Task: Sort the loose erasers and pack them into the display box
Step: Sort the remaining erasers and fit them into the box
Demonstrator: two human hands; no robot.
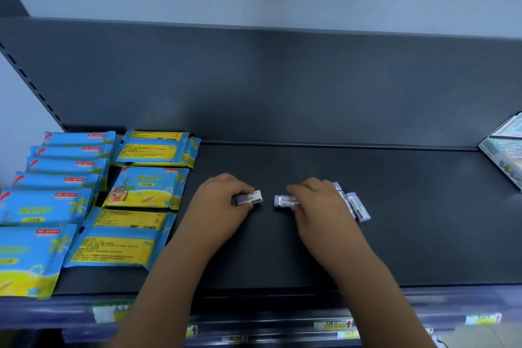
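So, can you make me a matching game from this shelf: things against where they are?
1. left hand
2. blue-and-yellow packets
3. loose erasers
4. pale boxes

a. shelf's far right edge
b. shelf's left side
c. just right of the right hand
d. gripping one eraser

Pairs: 1-d, 2-b, 3-c, 4-a

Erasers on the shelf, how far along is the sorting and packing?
Early. Nothing looks packed yet: no box with erasers in it shows. In hand: the left hand pinches a first eraser and the right hand grips a second eraser, both low over the dark shelf. Left: a few loose erasers lie beside the right hand, and all need boxing.
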